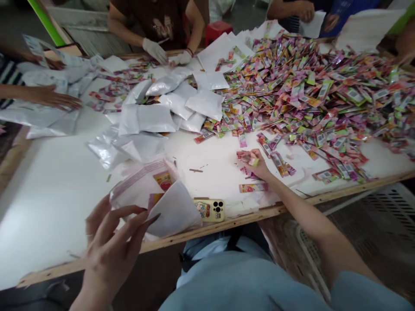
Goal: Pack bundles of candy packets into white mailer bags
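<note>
Holding the white bag (177,209) gaping is advised: left hand (108,246), fingers pinching its rim; right hand (259,163), fingers curled round sachets (253,162), best kept aligned.

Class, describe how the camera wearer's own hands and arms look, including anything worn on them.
The left hand and right hand are both ungloved. The right arm is bare below a light blue short sleeve, with no watch or bracelet showing. A thin pale band, perhaps a ring, shows on the left. The left sleeve is out of view.
</note>
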Action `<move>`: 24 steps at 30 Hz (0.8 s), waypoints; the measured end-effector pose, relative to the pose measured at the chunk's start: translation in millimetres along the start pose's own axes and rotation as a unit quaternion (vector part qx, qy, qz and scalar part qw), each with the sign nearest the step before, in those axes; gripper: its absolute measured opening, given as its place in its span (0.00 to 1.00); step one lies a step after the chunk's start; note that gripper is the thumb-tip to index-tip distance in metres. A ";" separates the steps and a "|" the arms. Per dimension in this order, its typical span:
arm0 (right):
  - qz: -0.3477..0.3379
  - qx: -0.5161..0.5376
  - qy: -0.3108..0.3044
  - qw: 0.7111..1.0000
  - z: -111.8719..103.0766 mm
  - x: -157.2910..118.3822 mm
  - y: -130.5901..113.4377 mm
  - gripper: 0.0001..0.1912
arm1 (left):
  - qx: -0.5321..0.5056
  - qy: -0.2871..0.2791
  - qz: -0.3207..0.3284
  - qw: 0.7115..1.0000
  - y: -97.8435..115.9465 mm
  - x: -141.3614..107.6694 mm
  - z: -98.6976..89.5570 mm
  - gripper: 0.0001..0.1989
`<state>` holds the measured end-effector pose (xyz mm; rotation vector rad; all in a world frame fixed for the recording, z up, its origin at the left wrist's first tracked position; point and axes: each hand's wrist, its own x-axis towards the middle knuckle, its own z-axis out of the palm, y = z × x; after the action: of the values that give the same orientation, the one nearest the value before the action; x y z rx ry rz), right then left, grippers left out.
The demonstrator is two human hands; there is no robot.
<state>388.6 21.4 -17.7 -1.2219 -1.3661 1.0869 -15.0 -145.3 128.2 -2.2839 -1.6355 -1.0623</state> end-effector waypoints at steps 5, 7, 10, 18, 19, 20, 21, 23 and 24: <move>-0.010 -0.006 -0.011 1.000 6.8 -3.0 11.6 0.14 | 0.021 0.004 0.043 0.999 -0.5 3.2 1.0 0.11; -0.008 0.003 0.016 1.000 4.6 1.5 14.4 0.15 | 0.035 0.006 0.076 0.996 -1.3 5.2 1.3 0.08; -0.026 0.017 0.077 0.997 2.2 8.3 20.1 0.16 | 0.040 0.011 0.118 0.992 -2.3 7.7 1.2 0.06; -0.027 0.006 0.025 0.999 8.9 14.4 37.3 0.19 | 0.039 0.024 0.115 0.992 -4.9 9.0 0.5 0.05; -0.026 -0.002 0.027 0.999 10.2 14.9 36.8 0.19 | 0.039 0.026 0.111 0.993 -6.3 8.1 0.8 0.05; -0.026 -0.011 0.035 0.999 9.9 15.7 35.0 0.19 | 0.039 0.029 0.106 0.993 -8.0 6.9 1.0 0.06; -0.026 -0.019 0.048 0.998 7.3 16.8 31.8 0.19 | 0.039 0.029 0.101 0.994 -9.7 5.5 1.3 0.07; -0.028 -0.042 0.089 0.995 -8.1 18.9 21.7 0.19 | 0.038 0.027 0.089 0.995 -12.6 2.3 1.2 0.08; -0.026 -0.066 0.120 0.990 -21.4 19.1 15.3 0.18 | 0.034 0.029 0.085 0.995 -13.5 0.5 0.7 0.08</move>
<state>411.3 42.3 -28.1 -1.3580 -1.2916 0.7937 -26.3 -139.1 124.2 -2.2782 -1.4053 -1.0071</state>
